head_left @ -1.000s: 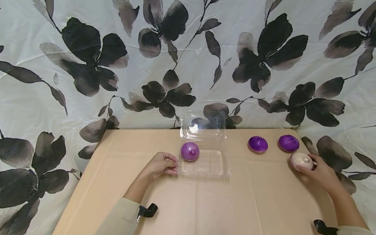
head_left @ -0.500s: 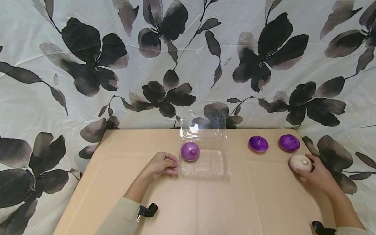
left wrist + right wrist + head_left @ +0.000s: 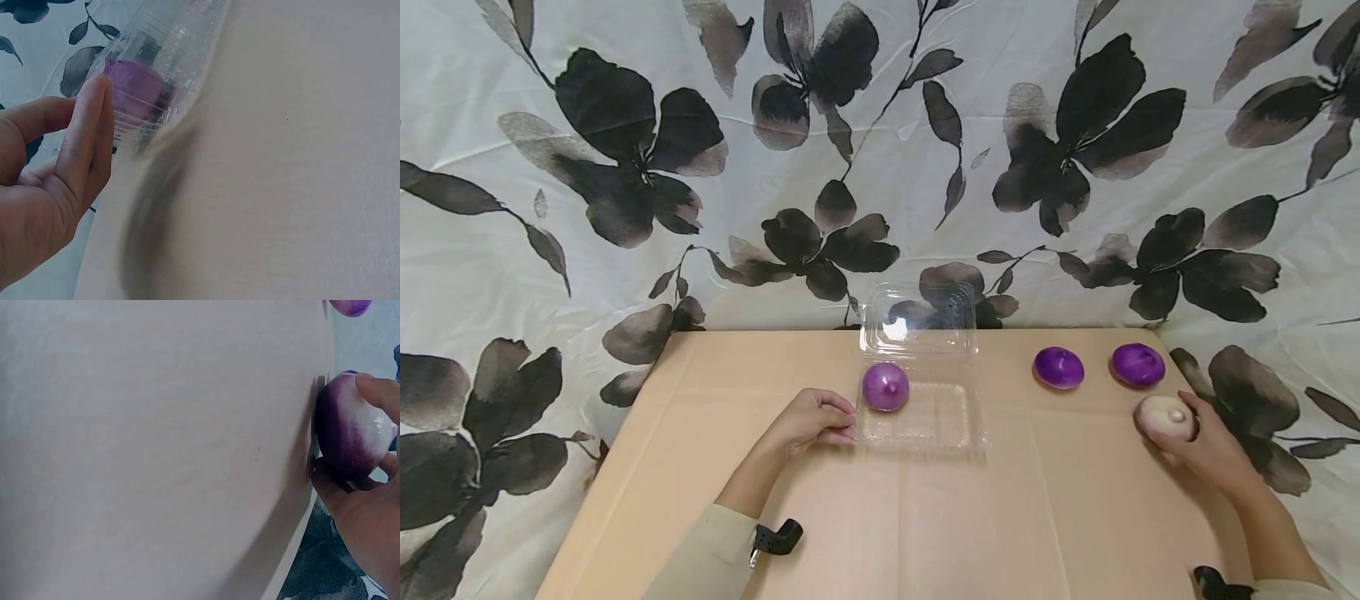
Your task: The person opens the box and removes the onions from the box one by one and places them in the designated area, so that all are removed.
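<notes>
A clear plastic clamshell container (image 3: 936,417) stands with its lid raised at the back of the table. One purple onion (image 3: 886,387) sits in its left part; the left wrist view shows this onion (image 3: 134,90) through the ribbed wall. My left hand (image 3: 811,422) pinches the container's left edge between thumb and fingertips. At the far right, my right hand (image 3: 1217,446) grips a pale onion (image 3: 1167,417) between thumb and fingers. In the right wrist view that onion (image 3: 350,428) is white on one side and deep purple on the other, with the hand (image 3: 369,512) around it.
Two more purple onions, one on the left (image 3: 1059,368) and one on the right (image 3: 1138,365), lie at the table's back right. The tan tabletop (image 3: 820,533) ends against a white cloth (image 3: 925,167) with dark flowers.
My right hand has shifted very slightly left and toward me with the pale onion. The left hand and the container have stayed put.
</notes>
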Demonstrator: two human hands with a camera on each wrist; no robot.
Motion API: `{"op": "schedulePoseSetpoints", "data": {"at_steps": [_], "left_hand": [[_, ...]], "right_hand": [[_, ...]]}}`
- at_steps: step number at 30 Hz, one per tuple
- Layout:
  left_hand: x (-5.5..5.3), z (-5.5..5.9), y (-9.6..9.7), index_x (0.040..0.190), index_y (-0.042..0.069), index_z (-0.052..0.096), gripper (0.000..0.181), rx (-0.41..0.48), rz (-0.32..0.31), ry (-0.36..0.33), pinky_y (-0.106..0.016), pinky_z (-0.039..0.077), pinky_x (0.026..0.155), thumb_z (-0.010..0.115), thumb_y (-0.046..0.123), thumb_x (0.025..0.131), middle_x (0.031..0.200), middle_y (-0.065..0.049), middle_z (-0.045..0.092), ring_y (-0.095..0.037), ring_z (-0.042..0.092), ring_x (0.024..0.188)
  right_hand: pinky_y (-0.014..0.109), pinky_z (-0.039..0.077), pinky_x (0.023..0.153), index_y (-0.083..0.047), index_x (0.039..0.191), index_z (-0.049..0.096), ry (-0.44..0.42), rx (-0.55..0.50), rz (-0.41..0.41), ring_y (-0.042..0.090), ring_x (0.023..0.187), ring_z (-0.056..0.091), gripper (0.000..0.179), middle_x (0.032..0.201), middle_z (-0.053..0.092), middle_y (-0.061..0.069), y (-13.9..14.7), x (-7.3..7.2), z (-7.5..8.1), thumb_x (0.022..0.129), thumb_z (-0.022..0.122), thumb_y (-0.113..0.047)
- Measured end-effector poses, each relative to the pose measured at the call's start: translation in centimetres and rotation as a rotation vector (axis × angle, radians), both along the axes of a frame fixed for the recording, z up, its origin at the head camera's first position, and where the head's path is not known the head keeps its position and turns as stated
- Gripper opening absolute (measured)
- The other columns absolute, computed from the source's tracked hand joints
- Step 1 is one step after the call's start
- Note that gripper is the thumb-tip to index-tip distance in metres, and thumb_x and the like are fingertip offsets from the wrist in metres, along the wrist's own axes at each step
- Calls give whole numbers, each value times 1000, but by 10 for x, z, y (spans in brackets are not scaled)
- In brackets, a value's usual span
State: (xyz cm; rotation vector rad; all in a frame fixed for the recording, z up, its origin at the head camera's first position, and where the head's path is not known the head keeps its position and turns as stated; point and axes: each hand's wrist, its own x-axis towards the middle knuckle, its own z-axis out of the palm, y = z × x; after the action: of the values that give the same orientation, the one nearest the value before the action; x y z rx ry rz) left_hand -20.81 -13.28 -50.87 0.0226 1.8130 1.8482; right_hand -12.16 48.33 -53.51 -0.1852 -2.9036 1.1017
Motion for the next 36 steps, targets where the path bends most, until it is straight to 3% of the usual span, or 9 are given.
{"op": "schedulePoseSetpoints", "data": {"at_steps": [5,8,11,13,15,18,23,30,36], "left_hand": [[0,-1,0,117,-23,54,27,8,-2,0,-33,70,72,61,-12,94,86,-18,70,-21,75,72],[-1,-1,-1,118,-24,54,27,10,-1,-5,-34,70,73,60,-11,95,84,-17,70,-21,75,72],[-1,-1,-2,118,-24,53,27,10,1,-9,-35,70,75,60,-11,95,85,-17,69,-22,75,73],[-1,-1,-2,118,-23,54,27,10,1,-9,-35,70,75,60,-12,95,86,-18,69,-22,75,73],[-2,0,-3,118,-23,54,26,11,0,-10,-35,70,75,60,-12,95,86,-19,69,-23,75,74],[-2,0,-3,117,-23,54,26,11,-3,-10,-35,70,75,60,-12,95,87,-18,68,-23,75,74],[-1,1,-4,117,-23,54,26,13,-5,-12,-35,70,75,60,-12,95,87,-19,68,-22,75,73],[-2,0,-4,119,-24,52,28,14,-11,-15,-34,70,74,59,-12,95,84,-15,68,-20,75,71],[-4,-1,-4,119,-23,53,27,15,-14,-13,-35,70,75,59,-12,95,83,-14,68,-20,75,71]], "right_hand": [[83,21,115,16,157,5,19,-1,9,65,131,29,102,151,20,51,0,0,1,96,72,-31],[31,32,129,16,157,6,30,5,14,63,129,32,101,150,22,51,0,0,3,97,73,-30],[-7,34,89,17,156,8,30,17,18,62,126,36,101,149,24,50,0,0,7,96,74,-29],[3,46,100,18,156,7,21,17,15,63,125,37,101,150,23,50,-1,-1,12,96,75,-29],[39,55,113,17,156,7,14,23,10,66,128,36,101,151,21,50,-3,-1,18,96,74,-29],[87,26,107,16,157,8,32,47,12,70,135,26,101,153,19,50,-6,-2,29,96,74,-30],[86,14,115,12,158,14,107,106,27,67,143,19,98,154,23,48,-20,-4,51,95,75,-31],[89,22,109,-1,160,29,189,116,68,63,141,28,89,156,31,39,-63,-8,83,92,79,-30],[78,30,114,-4,155,40,298,117,198,57,137,39,83,151,43,31,-107,-23,90,86,85,-20]]}}
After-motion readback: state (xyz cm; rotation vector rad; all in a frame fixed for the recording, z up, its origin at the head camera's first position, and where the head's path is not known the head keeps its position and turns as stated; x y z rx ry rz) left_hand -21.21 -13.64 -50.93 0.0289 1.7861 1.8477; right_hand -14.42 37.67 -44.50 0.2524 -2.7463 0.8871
